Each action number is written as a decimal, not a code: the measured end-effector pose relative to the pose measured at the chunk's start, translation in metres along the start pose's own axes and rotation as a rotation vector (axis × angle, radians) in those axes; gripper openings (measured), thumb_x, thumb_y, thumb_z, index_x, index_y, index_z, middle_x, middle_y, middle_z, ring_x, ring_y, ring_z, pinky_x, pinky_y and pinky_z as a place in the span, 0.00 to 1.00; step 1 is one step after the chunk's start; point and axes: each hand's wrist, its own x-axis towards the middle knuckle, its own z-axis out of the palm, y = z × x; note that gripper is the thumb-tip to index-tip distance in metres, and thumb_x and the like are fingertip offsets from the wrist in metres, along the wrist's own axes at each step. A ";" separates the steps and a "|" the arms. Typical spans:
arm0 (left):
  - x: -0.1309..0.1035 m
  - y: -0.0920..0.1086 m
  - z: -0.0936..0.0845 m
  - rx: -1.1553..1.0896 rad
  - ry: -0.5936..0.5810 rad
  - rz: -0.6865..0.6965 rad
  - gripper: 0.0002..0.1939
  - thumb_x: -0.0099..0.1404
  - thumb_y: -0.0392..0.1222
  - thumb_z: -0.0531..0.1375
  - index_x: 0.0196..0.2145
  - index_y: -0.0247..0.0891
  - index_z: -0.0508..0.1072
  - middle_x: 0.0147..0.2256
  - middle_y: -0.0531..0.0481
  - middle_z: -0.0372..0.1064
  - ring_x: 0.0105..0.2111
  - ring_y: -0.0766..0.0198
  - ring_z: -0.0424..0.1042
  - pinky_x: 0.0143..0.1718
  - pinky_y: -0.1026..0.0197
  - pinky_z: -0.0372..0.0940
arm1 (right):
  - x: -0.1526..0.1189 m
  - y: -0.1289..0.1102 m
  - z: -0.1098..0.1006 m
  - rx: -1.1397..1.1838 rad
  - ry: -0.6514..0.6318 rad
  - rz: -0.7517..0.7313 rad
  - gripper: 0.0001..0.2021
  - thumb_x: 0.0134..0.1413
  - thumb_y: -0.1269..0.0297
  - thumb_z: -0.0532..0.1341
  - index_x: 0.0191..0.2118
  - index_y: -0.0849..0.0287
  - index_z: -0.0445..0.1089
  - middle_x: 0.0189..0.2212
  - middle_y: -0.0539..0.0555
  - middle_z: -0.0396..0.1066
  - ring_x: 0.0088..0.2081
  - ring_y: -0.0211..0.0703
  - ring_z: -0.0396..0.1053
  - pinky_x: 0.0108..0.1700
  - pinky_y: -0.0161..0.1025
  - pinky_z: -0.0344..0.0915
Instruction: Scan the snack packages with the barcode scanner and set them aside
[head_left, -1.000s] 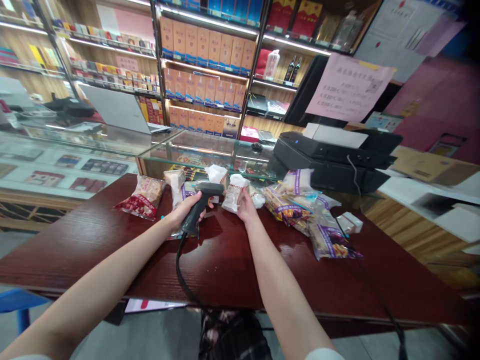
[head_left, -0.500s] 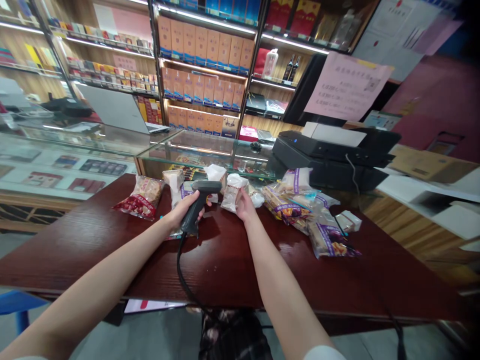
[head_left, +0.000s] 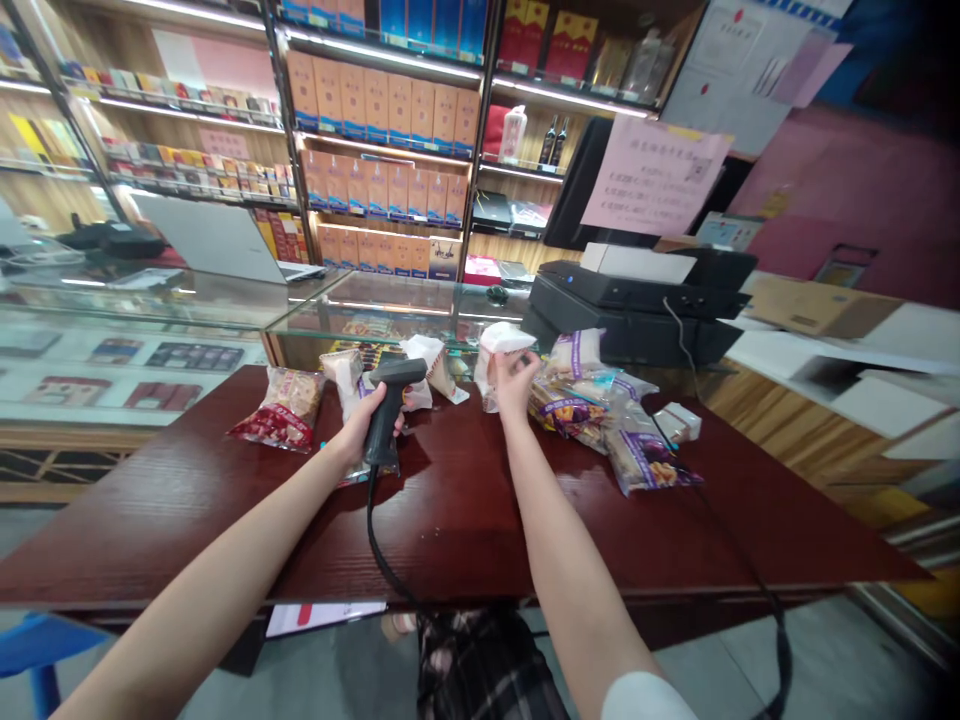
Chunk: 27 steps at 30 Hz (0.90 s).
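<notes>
My left hand [head_left: 365, 425] is wrapped round the grip of a black barcode scanner [head_left: 386, 410], whose head points to the right and whose cable runs down over the table's front edge. My right hand [head_left: 516, 385] grips a white packaged snack bag [head_left: 491, 370] near the table's back edge. Between the two hands stands another white packet [head_left: 436, 368]. Behind the scanner is a further white packet [head_left: 345, 372], partly hidden. A red-and-clear snack bag [head_left: 283, 408] lies at the left. Right of my right hand is a pile of purple-labelled snack bags [head_left: 570, 410].
The dark red table [head_left: 450, 530] spans the front. Beyond it are a glass counter [head_left: 375, 300], a silver laptop [head_left: 210, 235] and a black printer [head_left: 630, 300]. A small white packet [head_left: 677, 422] lies by the pile. Shelves of orange boxes [head_left: 382, 100] line the back.
My right hand has moved right with the white snack bag, away from the other white packet. The scanner stays in my left hand. The view has shifted slightly.
</notes>
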 end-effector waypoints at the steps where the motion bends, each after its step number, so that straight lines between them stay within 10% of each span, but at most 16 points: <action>1: 0.001 -0.001 0.000 -0.004 0.005 0.003 0.32 0.57 0.66 0.60 0.45 0.32 0.71 0.21 0.51 0.66 0.18 0.67 0.64 0.19 0.66 0.60 | 0.005 -0.006 -0.008 -0.126 0.021 -0.085 0.31 0.54 0.50 0.62 0.57 0.59 0.51 0.52 0.66 0.68 0.51 0.51 0.70 0.54 0.49 0.65; 7: 0.001 -0.003 -0.002 -0.027 -0.008 -0.006 0.29 0.61 0.62 0.59 0.46 0.32 0.72 0.23 0.48 0.69 0.19 0.66 0.66 0.18 0.66 0.59 | 0.002 -0.007 -0.021 -0.897 -0.007 -0.339 0.26 0.57 0.58 0.60 0.57 0.66 0.58 0.66 0.75 0.45 0.64 0.65 0.50 0.62 0.59 0.49; 10: 0.001 -0.002 -0.002 -0.033 -0.006 -0.001 0.29 0.61 0.61 0.59 0.46 0.32 0.72 0.23 0.48 0.69 0.19 0.65 0.66 0.18 0.65 0.60 | -0.013 0.007 -0.010 -1.066 -0.150 -0.367 0.21 0.59 0.62 0.59 0.55 0.65 0.62 0.61 0.72 0.55 0.58 0.62 0.56 0.59 0.58 0.50; 14: 0.001 -0.002 -0.003 -0.047 -0.001 -0.019 0.30 0.60 0.62 0.60 0.47 0.31 0.72 0.22 0.49 0.68 0.19 0.65 0.66 0.18 0.65 0.61 | -0.024 0.015 -0.001 -1.116 -0.300 -0.379 0.18 0.59 0.65 0.57 0.54 0.63 0.65 0.56 0.69 0.64 0.56 0.59 0.58 0.61 0.57 0.48; 21: 0.002 -0.003 -0.003 -0.031 -0.010 -0.027 0.31 0.60 0.63 0.59 0.47 0.31 0.71 0.22 0.49 0.68 0.19 0.66 0.66 0.18 0.66 0.60 | -0.030 0.019 0.001 -1.117 -0.325 -0.306 0.29 0.59 0.79 0.44 0.67 0.64 0.52 0.67 0.67 0.52 0.68 0.54 0.47 0.66 0.64 0.26; 27: 0.002 -0.003 -0.005 -0.043 -0.008 -0.014 0.30 0.60 0.63 0.59 0.45 0.32 0.71 0.22 0.50 0.68 0.19 0.66 0.66 0.20 0.66 0.60 | -0.034 0.016 0.002 -1.038 -0.421 -0.432 0.23 0.60 0.76 0.45 0.57 0.63 0.67 0.66 0.65 0.55 0.68 0.55 0.44 0.68 0.61 0.30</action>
